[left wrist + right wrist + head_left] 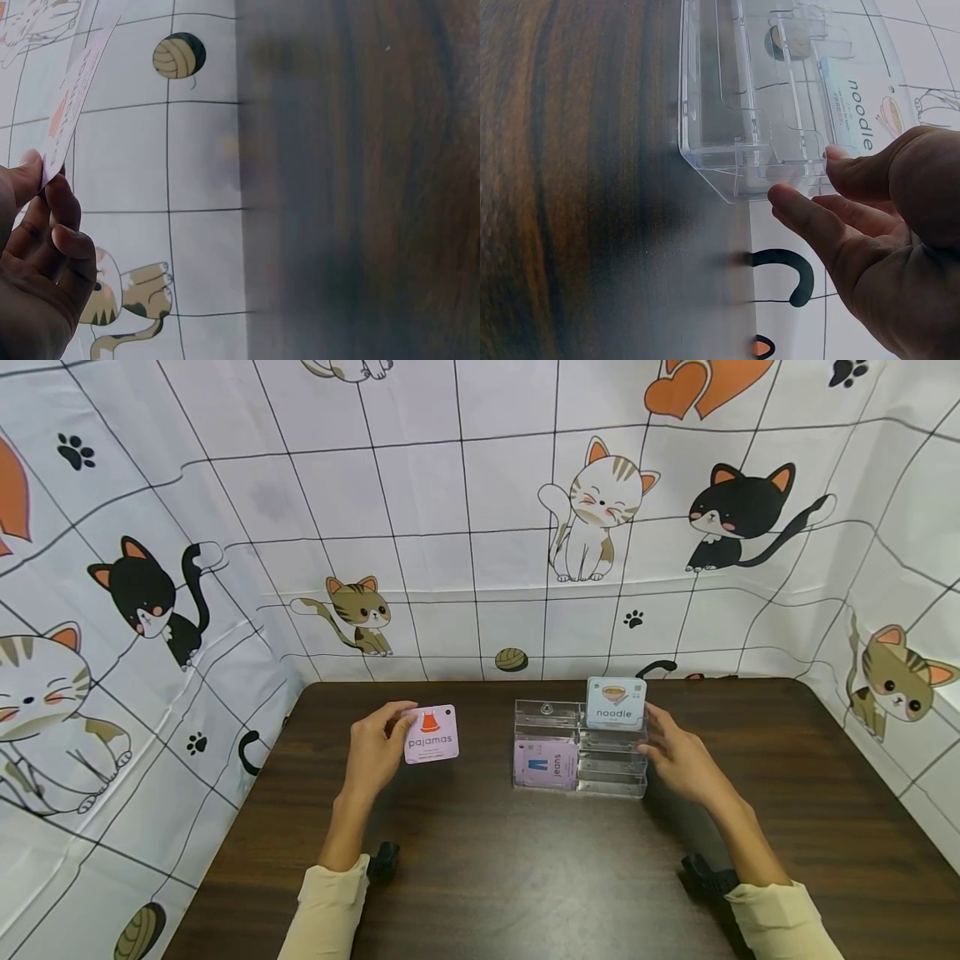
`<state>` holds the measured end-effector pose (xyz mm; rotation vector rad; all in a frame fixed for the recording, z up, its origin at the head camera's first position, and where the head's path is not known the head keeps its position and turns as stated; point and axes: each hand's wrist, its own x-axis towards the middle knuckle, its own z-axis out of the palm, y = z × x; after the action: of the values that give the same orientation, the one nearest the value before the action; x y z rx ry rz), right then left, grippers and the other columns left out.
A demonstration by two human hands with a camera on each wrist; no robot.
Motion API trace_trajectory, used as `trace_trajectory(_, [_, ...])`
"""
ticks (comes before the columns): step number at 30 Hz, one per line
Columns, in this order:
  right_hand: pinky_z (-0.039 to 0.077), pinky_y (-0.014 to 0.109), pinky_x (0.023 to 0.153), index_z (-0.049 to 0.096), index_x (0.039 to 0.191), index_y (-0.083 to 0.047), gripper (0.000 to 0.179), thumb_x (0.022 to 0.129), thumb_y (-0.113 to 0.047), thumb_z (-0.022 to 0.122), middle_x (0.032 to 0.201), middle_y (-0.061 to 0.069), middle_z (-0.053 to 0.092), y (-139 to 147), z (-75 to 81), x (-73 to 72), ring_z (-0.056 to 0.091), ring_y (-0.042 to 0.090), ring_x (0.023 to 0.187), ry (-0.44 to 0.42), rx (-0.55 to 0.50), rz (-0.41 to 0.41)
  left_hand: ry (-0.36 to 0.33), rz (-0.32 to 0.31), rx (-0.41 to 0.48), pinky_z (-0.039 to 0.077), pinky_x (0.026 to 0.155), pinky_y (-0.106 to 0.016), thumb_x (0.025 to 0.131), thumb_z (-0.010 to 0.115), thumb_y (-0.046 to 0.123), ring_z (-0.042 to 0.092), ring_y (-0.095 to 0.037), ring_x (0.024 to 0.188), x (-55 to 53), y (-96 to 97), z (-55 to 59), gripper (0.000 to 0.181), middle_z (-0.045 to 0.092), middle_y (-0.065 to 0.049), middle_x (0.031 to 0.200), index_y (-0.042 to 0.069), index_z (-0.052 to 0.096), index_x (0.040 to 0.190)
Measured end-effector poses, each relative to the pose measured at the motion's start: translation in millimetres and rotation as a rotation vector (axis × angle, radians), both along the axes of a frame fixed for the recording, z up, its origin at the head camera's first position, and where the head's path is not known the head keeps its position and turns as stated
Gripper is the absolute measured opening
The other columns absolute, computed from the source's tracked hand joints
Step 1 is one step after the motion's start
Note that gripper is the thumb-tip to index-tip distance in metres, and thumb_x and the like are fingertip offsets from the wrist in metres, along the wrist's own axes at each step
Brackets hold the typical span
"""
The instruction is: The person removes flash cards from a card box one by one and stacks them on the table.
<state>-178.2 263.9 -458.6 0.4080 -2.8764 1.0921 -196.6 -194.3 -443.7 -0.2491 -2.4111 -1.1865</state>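
Note:
Between the thumb and fingers of my left hand [372, 750] is a square purple pajamas card [431, 734], pinched by its left edge with the printed side toward the head camera. The left wrist view catches this card [75, 105] nearly edge-on. A clear plastic tiered card holder [611, 787] stands to its right on the table. In its back right slot a blue-edged noodle card [615, 703] stands upright. A purple jeans card [546, 765] lies sideways in the front left part. My right hand [681, 758] is at the holder's right side, fingers extended, thumb tip close to the noodle card.
The dark wood-grain table [480, 877] reaches back to a white cloth backdrop [420, 510] printed with cats, paws and grid lines. More of this cloth hangs along the left and right sides. The holder's back edge lies near the table's far edge.

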Motion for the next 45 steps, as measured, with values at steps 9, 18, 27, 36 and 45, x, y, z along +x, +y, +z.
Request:
trace_trajectory(9, [0.056,0.064,0.099,0.023,0.163,0.010,0.069,0.106,0.002,0.060,0.154,0.047,0.042,-0.4,-1.7,1.6,0.058,0.059,0.133,0.007,-0.004,0.000,-0.003,0.037,0.012,0.045,0.060,-0.021,0.100,0.075,0.005,0.061,-0.020,0.069,-0.6,-5.8,-0.2,0.020,0.077,-0.017,0.088,0.004,0.079,0.119])
trace_trajectory(18, [0.056,0.064,0.099,0.023,0.163,0.011,0.069,0.106,0.002,0.061,0.154,0.048,0.041,-0.4,-1.7,1.1,0.058,0.060,0.132,-0.002,-0.001,0.001,-0.030,0.043,0.013,0.045,0.059,-0.021,0.101,0.074,0.006,0.060,-0.020,0.069,-0.6,-6.5,-3.0,0.021,0.076,-0.017,0.088,0.005,0.079,0.121])
trace_trajectory(27, [0.056,0.064,0.099,0.023,0.163,0.011,0.070,0.106,0.001,0.061,0.154,0.048,0.041,0.0,-0.9,1.8,0.058,0.060,0.132,0.001,-0.007,0.004,-0.069,0.029,0.000,0.044,0.061,-0.023,0.102,0.074,0.008,0.059,-0.020,0.070,-3.2,-3.9,-10.4,0.021,0.076,-0.016,0.088,0.005,0.078,0.122])
trace_trajectory(36, [0.056,0.065,0.099,0.022,0.163,0.011,0.070,0.106,0.001,0.062,0.154,0.048,0.041,1.6,-1.7,1.2,0.058,0.061,0.132,0.002,-0.001,0.001,-0.126,0.055,-0.056,0.040,0.060,-0.024,0.102,0.074,0.012,0.055,-0.016,0.066,-8.6,-3.9,-21.2,0.017,0.073,-0.012,0.084,0.005,0.079,0.118])
trace_trajectory(45, [0.056,0.064,0.099,0.022,0.164,0.010,0.070,0.106,0.001,0.061,0.155,0.047,0.042,0.4,0.2,1.1,0.058,0.060,0.133,-0.001,0.001,-0.004,-0.220,0.043,-0.088,0.041,0.063,-0.028,0.103,0.073,0.016,0.055,-0.017,0.068,-10.1,-4.9,-27.5,0.016,0.071,-0.009,0.084,0.008,0.079,0.115])
